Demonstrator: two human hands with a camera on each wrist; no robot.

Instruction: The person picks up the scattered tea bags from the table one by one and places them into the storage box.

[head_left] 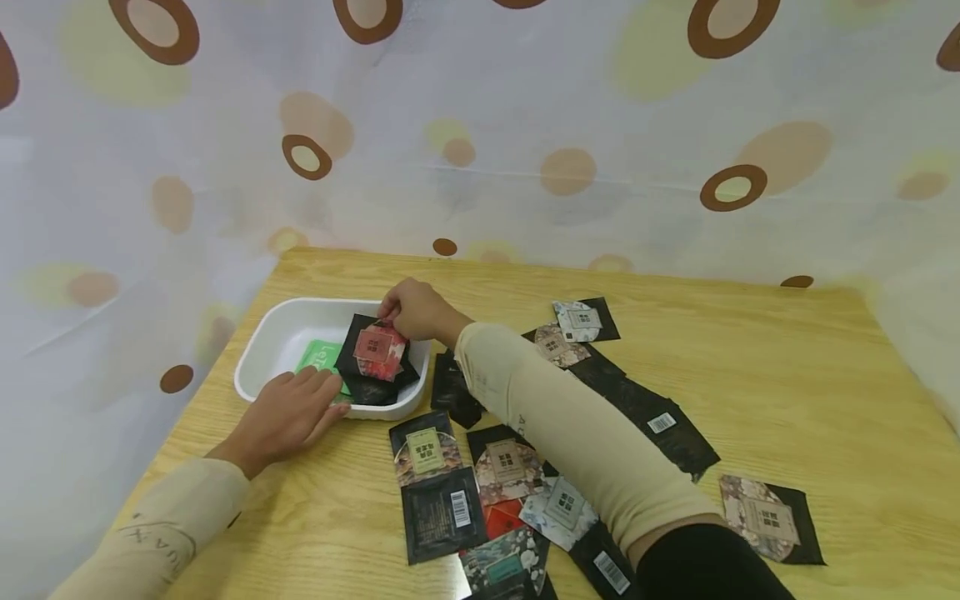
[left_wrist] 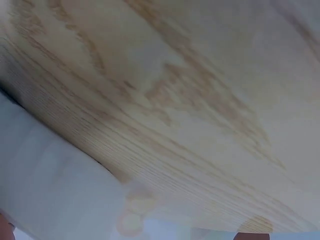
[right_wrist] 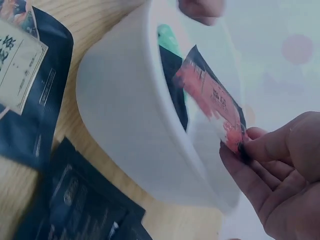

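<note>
While the red sachet [head_left: 380,348] is pinched by one edge between thumb and fingers of the right hand [head_left: 422,312], it is held tilted over the right end of the tub [head_left: 281,329]. The tub is placed at the far left corner of the table [head_left: 322,517]. The left hand [head_left: 291,415] is laid over the near rim; whether the rim is gripped cannot be told, the fingertips being partly hidden. Inside the tub, a green sachet [head_left: 319,353] is partly covered; black sachets [head_left: 372,390] are seen beneath the red one. On the table, a loose pile [head_left: 444,512] is spread toward the near edge, partly hidden by the right sleeve [head_left: 577,425]. A blue-white sachet [head_left: 581,321] is noted toward the far edge, a brown one [head_left: 765,517] toward the right edge.
</note>
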